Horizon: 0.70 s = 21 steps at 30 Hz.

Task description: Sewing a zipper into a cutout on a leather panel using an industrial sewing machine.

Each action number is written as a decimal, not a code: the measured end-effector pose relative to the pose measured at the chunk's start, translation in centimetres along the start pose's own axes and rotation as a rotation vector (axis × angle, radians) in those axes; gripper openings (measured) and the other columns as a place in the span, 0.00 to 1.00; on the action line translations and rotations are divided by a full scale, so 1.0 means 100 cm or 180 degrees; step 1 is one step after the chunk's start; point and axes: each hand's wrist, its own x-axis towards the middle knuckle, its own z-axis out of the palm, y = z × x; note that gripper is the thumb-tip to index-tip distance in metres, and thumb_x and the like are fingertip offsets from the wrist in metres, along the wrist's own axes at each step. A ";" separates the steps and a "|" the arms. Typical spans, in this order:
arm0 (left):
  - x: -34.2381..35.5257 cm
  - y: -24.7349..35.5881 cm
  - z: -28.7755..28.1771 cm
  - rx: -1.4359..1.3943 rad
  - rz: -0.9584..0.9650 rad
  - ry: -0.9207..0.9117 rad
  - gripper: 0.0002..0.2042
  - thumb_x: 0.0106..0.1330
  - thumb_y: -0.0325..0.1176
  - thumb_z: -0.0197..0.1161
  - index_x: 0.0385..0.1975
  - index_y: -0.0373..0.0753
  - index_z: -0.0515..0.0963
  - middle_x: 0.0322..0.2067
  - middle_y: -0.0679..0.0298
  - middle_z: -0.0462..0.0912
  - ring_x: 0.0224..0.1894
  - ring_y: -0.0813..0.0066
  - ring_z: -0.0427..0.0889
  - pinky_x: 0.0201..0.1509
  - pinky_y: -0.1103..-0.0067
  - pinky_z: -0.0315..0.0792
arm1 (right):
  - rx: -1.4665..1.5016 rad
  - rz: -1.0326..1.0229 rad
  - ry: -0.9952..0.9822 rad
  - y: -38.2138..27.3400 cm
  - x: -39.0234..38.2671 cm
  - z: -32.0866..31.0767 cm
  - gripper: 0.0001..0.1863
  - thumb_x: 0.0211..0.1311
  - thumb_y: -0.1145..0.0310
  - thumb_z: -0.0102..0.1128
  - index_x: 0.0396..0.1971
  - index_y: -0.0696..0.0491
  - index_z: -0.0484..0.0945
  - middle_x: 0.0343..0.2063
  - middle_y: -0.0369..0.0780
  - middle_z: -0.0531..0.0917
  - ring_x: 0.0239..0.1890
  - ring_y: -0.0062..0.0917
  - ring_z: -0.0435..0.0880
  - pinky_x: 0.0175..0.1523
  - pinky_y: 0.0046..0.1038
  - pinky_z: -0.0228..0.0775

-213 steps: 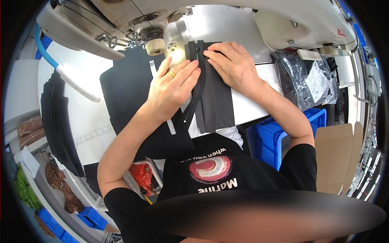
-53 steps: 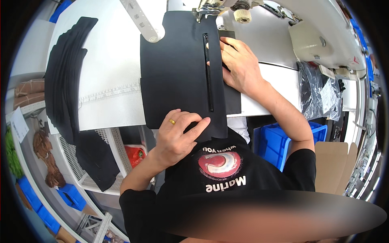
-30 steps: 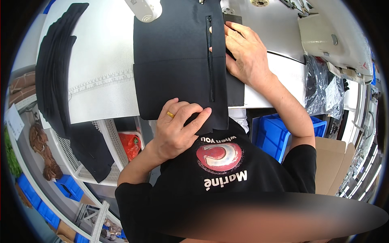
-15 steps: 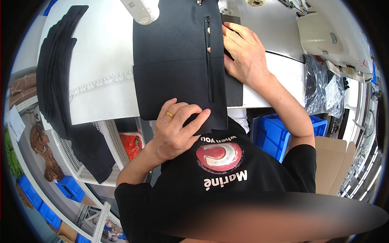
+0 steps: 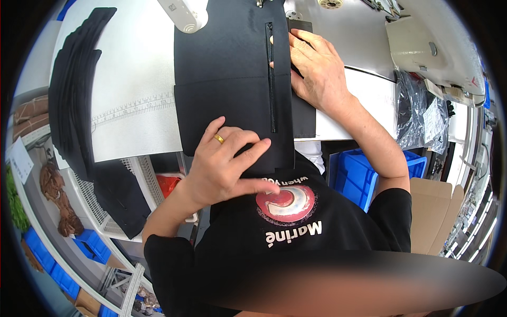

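A black fabric panel (image 5: 227, 58) with a zipper (image 5: 271, 79) set lengthwise near its right side lies on the white table and hangs over the near edge. My right hand (image 5: 320, 71) is at the panel's right edge with its fingers tucked under the cloth; two fingertips show through the zipper gap. Its grip underneath is partly hidden. Over the panel's near end is my left hand (image 5: 222, 161), wearing a gold ring. Its thumb is stretched away from the bent fingers, with nothing between them. Another dark flat piece (image 5: 304, 113) lies beneath my right hand.
A pile of black fabric pieces (image 5: 74, 90) drapes off the table's left side, beside a white plastic basket (image 5: 105, 211). A white device arm (image 5: 185, 16) overhangs the far side. Blue crates (image 5: 354, 179) stand below right, near a sewing machine body (image 5: 417, 45) and plastic-wrapped goods (image 5: 417, 113).
My left hand has let go of the panel's near edge, its thumb swinging away from the fingers and toward me. My right hand stays nearly still under the cloth.
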 end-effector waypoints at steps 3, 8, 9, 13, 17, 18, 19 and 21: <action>0.011 -0.012 -0.004 0.0068 0.0113 0.0071 0.21 0.50 0.46 0.72 0.39 0.38 0.82 0.33 0.65 0.75 0.33 0.70 0.78 0.52 0.63 0.70 | -0.0011 0.0001 -0.0006 0.000 0.000 0.000 0.20 0.44 0.68 0.68 0.41 0.52 0.79 0.51 0.35 0.80 0.55 0.31 0.74 0.56 0.35 0.67; 0.044 -0.043 -0.010 0.0678 0.0141 0.0606 0.17 0.51 0.25 0.70 0.43 0.38 0.82 0.36 0.62 0.79 0.39 0.63 0.79 0.50 0.67 0.72 | -0.0034 -0.0001 -0.0031 -0.001 0.000 0.000 0.19 0.44 0.68 0.68 0.40 0.53 0.80 0.51 0.35 0.80 0.56 0.31 0.74 0.56 0.35 0.67; 0.054 -0.052 -0.009 0.0745 0.0129 0.0722 0.17 0.52 0.25 0.69 0.44 0.37 0.82 0.38 0.61 0.80 0.40 0.62 0.80 0.50 0.69 0.73 | -0.0036 0.0000 -0.0029 -0.001 0.000 0.000 0.19 0.44 0.68 0.68 0.40 0.53 0.80 0.51 0.35 0.80 0.56 0.31 0.74 0.56 0.35 0.67; 0.085 -0.080 -0.006 0.0887 0.0258 0.0693 0.16 0.54 0.25 0.68 0.44 0.36 0.81 0.41 0.59 0.81 0.43 0.60 0.80 0.50 0.72 0.73 | -0.0058 0.0017 -0.0100 -0.003 0.000 -0.001 0.20 0.44 0.68 0.68 0.42 0.54 0.80 0.52 0.36 0.79 0.57 0.31 0.73 0.57 0.35 0.67; 0.097 -0.091 0.002 0.0699 0.0430 0.0791 0.13 0.55 0.29 0.68 0.40 0.35 0.81 0.40 0.61 0.80 0.42 0.63 0.80 0.45 0.76 0.75 | -0.0026 0.0027 -0.0192 -0.003 0.001 -0.003 0.21 0.45 0.68 0.67 0.42 0.55 0.79 0.53 0.37 0.78 0.58 0.31 0.72 0.57 0.36 0.67; 0.097 -0.092 0.003 0.0649 0.0395 0.0809 0.13 0.54 0.29 0.69 0.40 0.36 0.81 0.40 0.61 0.81 0.42 0.64 0.80 0.45 0.75 0.75 | -0.0007 0.0032 -0.0200 -0.003 0.001 -0.003 0.20 0.45 0.68 0.67 0.42 0.55 0.79 0.53 0.37 0.78 0.57 0.31 0.72 0.58 0.36 0.67; 0.097 -0.092 0.004 0.0582 0.0386 0.0871 0.13 0.54 0.29 0.69 0.40 0.36 0.81 0.39 0.62 0.81 0.42 0.64 0.80 0.45 0.75 0.75 | -0.0012 0.0039 -0.0195 -0.003 0.001 -0.004 0.20 0.45 0.68 0.67 0.42 0.55 0.79 0.53 0.37 0.78 0.57 0.31 0.72 0.58 0.36 0.67; 0.097 -0.092 0.005 0.0605 0.0351 0.0821 0.13 0.54 0.29 0.69 0.40 0.36 0.81 0.39 0.62 0.81 0.42 0.65 0.80 0.45 0.75 0.75 | -0.0097 0.0006 -0.0198 -0.002 0.001 -0.004 0.18 0.51 0.63 0.68 0.43 0.51 0.81 0.48 0.36 0.81 0.55 0.31 0.75 0.53 0.35 0.70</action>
